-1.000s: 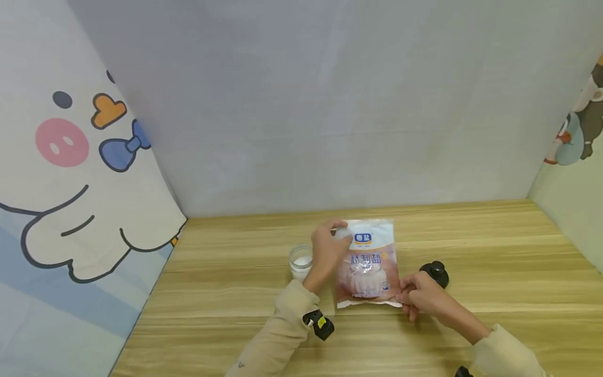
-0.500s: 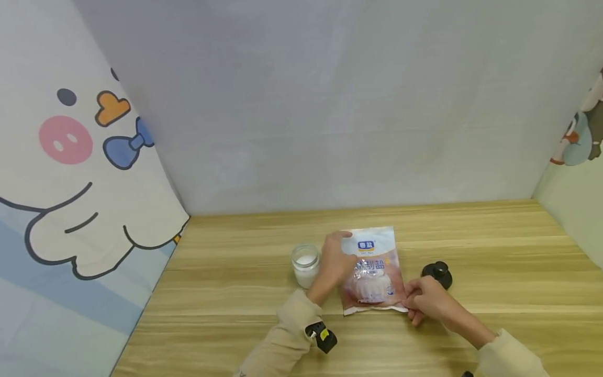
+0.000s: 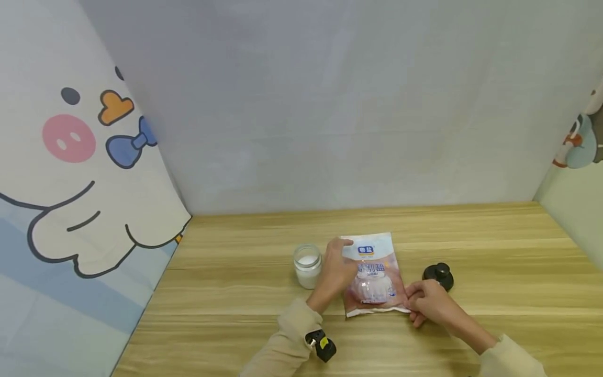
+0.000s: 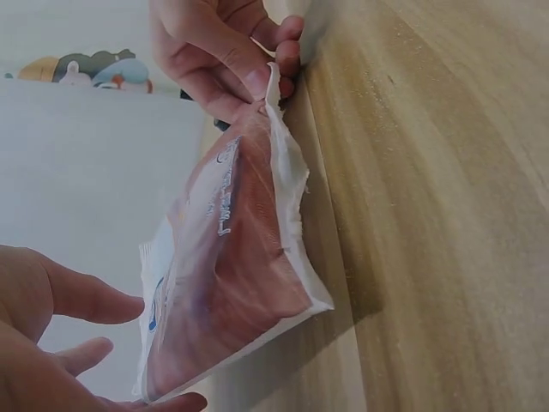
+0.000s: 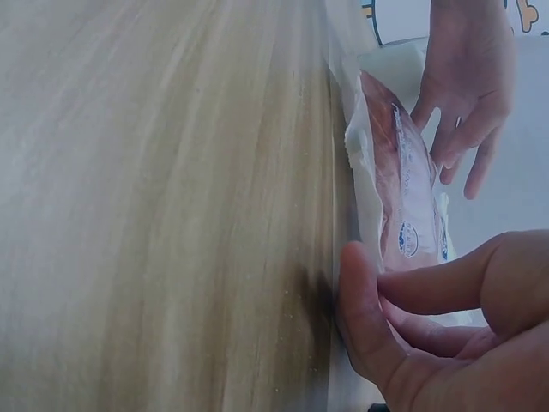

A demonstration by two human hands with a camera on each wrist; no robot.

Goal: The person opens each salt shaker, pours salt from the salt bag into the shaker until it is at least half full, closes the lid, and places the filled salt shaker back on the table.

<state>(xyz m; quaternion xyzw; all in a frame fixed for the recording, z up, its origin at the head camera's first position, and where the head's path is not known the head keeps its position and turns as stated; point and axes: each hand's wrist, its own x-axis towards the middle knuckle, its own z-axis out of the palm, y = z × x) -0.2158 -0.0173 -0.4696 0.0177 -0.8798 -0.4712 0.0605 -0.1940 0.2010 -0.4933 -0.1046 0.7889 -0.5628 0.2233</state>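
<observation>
A pink and white bag of salt (image 3: 374, 288) lies on the table, its ragged white edge toward me. My right hand (image 3: 431, 301) pinches the near right corner of the bag between thumb and fingers, as the right wrist view also shows. Along the bag's left side is my left hand (image 3: 336, 267), fingers fairly straight and spread. Its thumb (image 4: 99, 296) touches the bag in the left wrist view, and one fingertip is at the bag's edge. Left of the bag stands an uncovered glass jar (image 3: 308, 275) with white contents.
A round black lid with a knob (image 3: 438, 275) lies just beyond my right hand. The wood-grain table (image 3: 226, 293) ends at a pale back wall (image 3: 358, 131). A cartoon-printed panel (image 3: 70, 209) stands at the left.
The bag has come down and slightly nearer, lying flatter, with the left hand following it. The right hand keeps its pinch on the corner. More of the jar shows now.
</observation>
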